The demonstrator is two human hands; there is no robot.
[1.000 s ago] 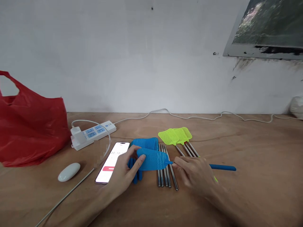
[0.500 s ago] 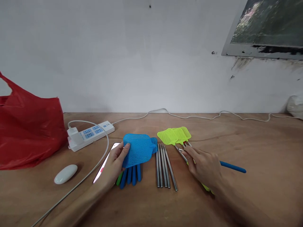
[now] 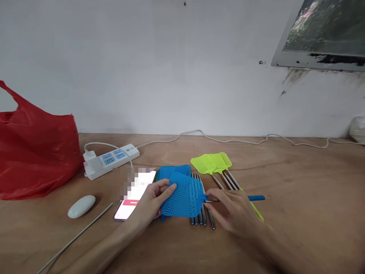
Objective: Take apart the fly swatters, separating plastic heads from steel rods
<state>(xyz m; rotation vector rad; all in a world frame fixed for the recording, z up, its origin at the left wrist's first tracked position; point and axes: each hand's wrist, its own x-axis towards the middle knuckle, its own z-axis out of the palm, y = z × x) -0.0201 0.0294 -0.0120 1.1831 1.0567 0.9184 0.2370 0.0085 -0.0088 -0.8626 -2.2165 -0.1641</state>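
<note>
My left hand (image 3: 156, 198) pinches the left edge of a blue perforated fly swatter head (image 3: 182, 195). My right hand (image 3: 235, 209) grips a thin metal rod whose blue handle (image 3: 256, 198) sticks out to the right. The rod's tip meets the neck of the head; how far it goes in cannot be made out. Under the held head lie several metal tubes (image 3: 212, 220) and more blue swatter heads (image 3: 175, 171), partly hidden. Behind my right hand rest several yellow-green fly swatters (image 3: 203, 164) with metal shafts.
A lit phone (image 3: 137, 194) lies by my left forearm. Farther left are a white mouse (image 3: 81, 206), a white power strip (image 3: 114, 158) with a cable, and a red plastic bag (image 3: 40, 152). The wall (image 3: 182, 76) closes off the wooden table's (image 3: 299, 179) back edge.
The blue head in my left hand has moved right and lower. My right hand has brought the blue-handled rod left, from over the yellow-green swatters, so its tip meets the head's neck.
</note>
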